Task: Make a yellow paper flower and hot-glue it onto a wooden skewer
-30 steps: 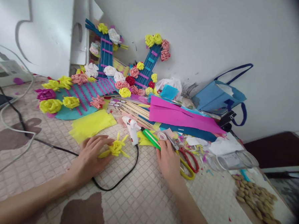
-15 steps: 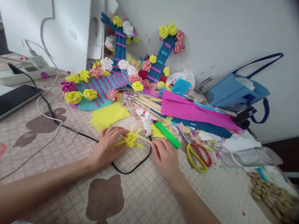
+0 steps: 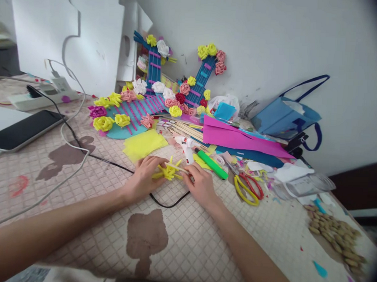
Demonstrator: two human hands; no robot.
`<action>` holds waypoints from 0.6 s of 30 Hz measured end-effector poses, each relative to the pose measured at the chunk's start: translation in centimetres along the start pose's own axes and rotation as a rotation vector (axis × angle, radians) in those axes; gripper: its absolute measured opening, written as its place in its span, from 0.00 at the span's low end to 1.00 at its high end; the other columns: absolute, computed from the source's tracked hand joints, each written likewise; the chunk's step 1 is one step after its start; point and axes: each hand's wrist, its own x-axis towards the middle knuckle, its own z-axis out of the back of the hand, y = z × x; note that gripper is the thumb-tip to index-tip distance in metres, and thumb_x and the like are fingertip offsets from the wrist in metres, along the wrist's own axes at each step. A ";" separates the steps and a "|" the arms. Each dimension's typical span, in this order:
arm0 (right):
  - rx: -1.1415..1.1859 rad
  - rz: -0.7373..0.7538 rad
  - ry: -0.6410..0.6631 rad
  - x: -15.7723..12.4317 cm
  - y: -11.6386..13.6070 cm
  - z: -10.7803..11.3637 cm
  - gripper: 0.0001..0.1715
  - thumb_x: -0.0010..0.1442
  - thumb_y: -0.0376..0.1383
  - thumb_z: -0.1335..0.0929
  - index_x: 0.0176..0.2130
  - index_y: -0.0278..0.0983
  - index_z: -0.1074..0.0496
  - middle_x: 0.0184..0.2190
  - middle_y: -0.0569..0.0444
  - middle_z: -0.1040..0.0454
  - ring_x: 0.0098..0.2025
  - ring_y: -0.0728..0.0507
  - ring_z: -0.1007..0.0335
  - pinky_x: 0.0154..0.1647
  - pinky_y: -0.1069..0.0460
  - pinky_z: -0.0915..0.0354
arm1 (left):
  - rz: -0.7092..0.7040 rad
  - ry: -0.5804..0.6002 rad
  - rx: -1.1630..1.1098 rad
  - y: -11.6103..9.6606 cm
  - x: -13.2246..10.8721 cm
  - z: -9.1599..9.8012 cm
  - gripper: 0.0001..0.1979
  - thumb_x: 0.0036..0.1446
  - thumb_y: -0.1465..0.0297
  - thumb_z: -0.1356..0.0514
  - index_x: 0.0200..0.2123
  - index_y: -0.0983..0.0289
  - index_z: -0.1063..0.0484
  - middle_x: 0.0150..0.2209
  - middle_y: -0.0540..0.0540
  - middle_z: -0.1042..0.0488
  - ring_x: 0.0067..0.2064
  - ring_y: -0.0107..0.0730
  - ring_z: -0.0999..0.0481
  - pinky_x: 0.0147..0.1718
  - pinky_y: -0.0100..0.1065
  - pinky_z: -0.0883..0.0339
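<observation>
A spiky yellow paper flower (image 3: 169,172) is pinched at its left side by the fingers of my left hand (image 3: 145,177). My right hand (image 3: 201,186) is closed on a thin wooden stick (image 3: 176,167), which lies across the flower's top and points towards my left fingertips. Whether the stick touches the petals I cannot tell. Just beyond my right hand is a white glue gun (image 3: 186,146), with a green-handled tool (image 3: 213,164) beside it. Yellow tissue-like sheets (image 3: 145,144) lie behind my left hand.
Flower-covered blue paper guitars (image 3: 136,111) stand against the wall. Wooden sticks (image 3: 184,128), magenta paper (image 3: 236,136) and scissors (image 3: 247,188) lie to the right, near a pile of nuts (image 3: 335,235). A black cable (image 3: 111,164) crosses the table. At left are a phone (image 3: 25,128) and a power strip (image 3: 39,97).
My right hand has come closer to the flower, and the stick reaches further over it towards my left hand. The whole view has shifted slightly.
</observation>
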 end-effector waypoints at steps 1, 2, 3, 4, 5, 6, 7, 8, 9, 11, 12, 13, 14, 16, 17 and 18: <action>-0.011 -0.007 0.004 -0.2 0.0 -0.1 0.08 0.62 0.39 0.37 0.39 0.37 0.31 0.32 0.53 0.28 0.32 0.47 0.32 0.33 0.54 0.39 | -0.003 -0.003 -0.001 0.0 0.0 0.0 0.21 0.49 0.76 0.38 0.47 0.59 0.38 0.42 0.52 0.29 0.48 0.38 0.32 0.47 0.39 0.44; -0.027 -0.015 0.013 -0.5 0.0 -0.1 0.08 0.60 0.39 0.35 0.39 0.37 0.31 0.32 0.54 0.28 0.31 0.47 0.32 0.32 0.54 0.39 | -0.006 -0.005 -0.004 0.0 0.0 0.0 0.21 0.50 0.75 0.38 0.47 0.59 0.38 0.42 0.52 0.29 0.48 0.38 0.32 0.47 0.39 0.43; -0.046 -0.024 0.023 -0.8 0.0 -0.1 0.08 0.58 0.38 0.34 0.38 0.37 0.31 0.31 0.55 0.29 0.30 0.48 0.32 0.31 0.54 0.40 | -0.009 -0.006 -0.010 0.0 0.0 0.0 0.21 0.50 0.75 0.38 0.48 0.59 0.38 0.42 0.52 0.29 0.48 0.38 0.32 0.47 0.40 0.43; -0.065 -0.034 0.032 -1.0 0.1 -0.1 0.07 0.58 0.37 0.34 0.37 0.37 0.31 0.30 0.55 0.29 0.30 0.48 0.33 0.30 0.54 0.41 | -0.012 -0.004 -0.018 0.1 0.0 0.0 0.21 0.50 0.75 0.38 0.47 0.59 0.38 0.42 0.52 0.29 0.48 0.38 0.32 0.47 0.40 0.43; -0.079 -0.043 0.041 -1.2 0.1 0.0 0.04 0.58 0.36 0.34 0.35 0.38 0.31 0.30 0.55 0.29 0.30 0.48 0.33 0.30 0.54 0.42 | -0.013 0.002 -0.028 0.1 0.0 0.1 0.20 0.51 0.75 0.39 0.47 0.60 0.38 0.42 0.53 0.29 0.48 0.39 0.32 0.47 0.41 0.42; -0.089 -0.051 0.045 -1.3 0.2 0.0 0.03 0.58 0.34 0.35 0.33 0.38 0.32 0.29 0.55 0.29 0.30 0.48 0.33 0.30 0.55 0.42 | -0.015 0.010 -0.040 0.1 0.1 0.2 0.19 0.51 0.74 0.39 0.47 0.60 0.38 0.43 0.53 0.29 0.48 0.39 0.32 0.47 0.41 0.42; -0.092 -0.056 0.046 -1.3 0.3 0.1 0.05 0.59 0.33 0.36 0.31 0.38 0.32 0.28 0.56 0.30 0.29 0.48 0.34 0.29 0.55 0.43 | -0.015 0.016 -0.053 0.1 0.1 0.2 0.18 0.52 0.74 0.39 0.47 0.60 0.37 0.43 0.54 0.29 0.48 0.39 0.32 0.47 0.41 0.42; -0.089 -0.058 0.046 -1.3 0.5 0.2 0.07 0.59 0.33 0.37 0.30 0.38 0.33 0.27 0.56 0.30 0.29 0.48 0.34 0.29 0.55 0.43 | -0.017 0.024 -0.066 0.1 0.2 0.3 0.18 0.52 0.74 0.39 0.47 0.60 0.37 0.43 0.54 0.29 0.49 0.39 0.33 0.48 0.42 0.41; -0.080 -0.057 0.051 -1.3 0.6 0.3 0.08 0.59 0.33 0.37 0.29 0.38 0.33 0.27 0.56 0.30 0.28 0.49 0.35 0.29 0.55 0.43 | -0.020 0.034 -0.079 0.1 0.3 0.5 0.18 0.52 0.74 0.39 0.46 0.61 0.37 0.44 0.54 0.29 0.49 0.39 0.33 0.48 0.42 0.41; -0.048 -0.045 0.067 -1.4 0.8 0.4 0.07 0.59 0.33 0.37 0.29 0.38 0.33 0.26 0.57 0.30 0.27 0.49 0.35 0.29 0.55 0.43 | -0.034 0.060 -0.100 0.2 0.5 0.7 0.18 0.51 0.74 0.39 0.46 0.61 0.36 0.43 0.54 0.29 0.49 0.39 0.33 0.48 0.42 0.40; -0.028 -0.035 0.084 -1.4 0.9 0.4 0.07 0.59 0.32 0.37 0.30 0.38 0.33 0.27 0.57 0.29 0.27 0.49 0.34 0.29 0.55 0.42 | -0.040 0.073 -0.105 0.3 0.6 0.7 0.18 0.51 0.74 0.39 0.46 0.61 0.36 0.43 0.54 0.28 0.49 0.39 0.33 0.48 0.42 0.40; -0.008 -0.024 0.102 -1.5 1.0 0.4 0.06 0.59 0.32 0.37 0.31 0.38 0.32 0.28 0.57 0.28 0.28 0.49 0.33 0.29 0.55 0.42 | -0.045 0.084 -0.108 0.4 0.7 0.8 0.18 0.50 0.74 0.39 0.45 0.61 0.36 0.42 0.53 0.28 0.49 0.39 0.32 0.48 0.42 0.40; 0.011 -0.014 0.118 -1.6 1.0 0.4 0.06 0.59 0.33 0.37 0.32 0.39 0.32 0.29 0.57 0.27 0.29 0.49 0.32 0.30 0.55 0.42 | -0.049 0.095 -0.110 0.5 0.7 0.9 0.17 0.50 0.74 0.39 0.45 0.61 0.36 0.42 0.53 0.28 0.48 0.39 0.32 0.48 0.42 0.39; 0.031 -0.015 0.129 -1.7 0.9 0.5 0.04 0.60 0.36 0.36 0.35 0.39 0.32 0.30 0.57 0.26 0.29 0.49 0.31 0.30 0.55 0.41 | -0.059 0.110 -0.115 0.7 0.9 1.0 0.17 0.51 0.73 0.39 0.45 0.61 0.35 0.41 0.53 0.28 0.48 0.38 0.31 0.48 0.41 0.39; 0.033 -0.025 0.127 -1.7 0.8 0.6 0.06 0.60 0.38 0.36 0.37 0.39 0.32 0.29 0.57 0.26 0.29 0.49 0.31 0.30 0.55 0.41 | -0.064 0.116 -0.120 0.8 0.9 1.0 0.17 0.51 0.73 0.38 0.45 0.61 0.36 0.42 0.53 0.28 0.48 0.38 0.32 0.48 0.41 0.39; 0.029 -0.042 0.116 -1.7 0.7 0.7 0.08 0.61 0.40 0.36 0.39 0.39 0.32 0.28 0.57 0.26 0.28 0.48 0.31 0.30 0.54 0.41 | -0.069 0.124 -0.125 0.8 0.9 1.1 0.17 0.51 0.73 0.38 0.45 0.61 0.36 0.42 0.53 0.28 0.48 0.38 0.32 0.48 0.41 0.39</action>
